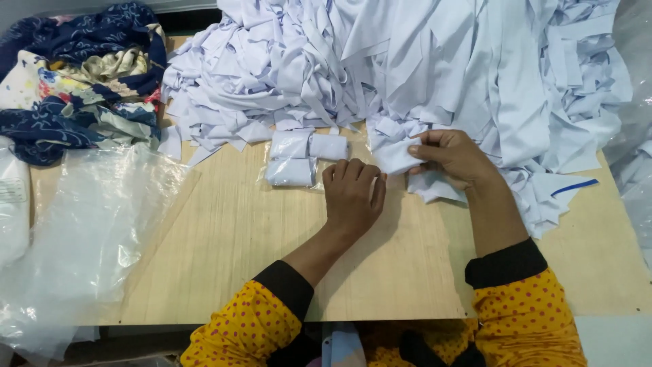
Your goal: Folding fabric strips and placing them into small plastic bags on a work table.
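Bare tabletop [224, 258] lies free; white strip heap [407, 61] blocks behind.

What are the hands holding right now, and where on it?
The right hand pinches a folded white cloth piece at its right edge. The left hand rests palm down on the cloth's near end.

A floral cloth [81, 75] is lying bunched in the upper left of the frame. Clear plastic sheeting [88, 238] is spreading over the worktop's [231, 251] left edge. Three small packed white bundles [299, 158] are sitting near the frame's centre, just below the heap.
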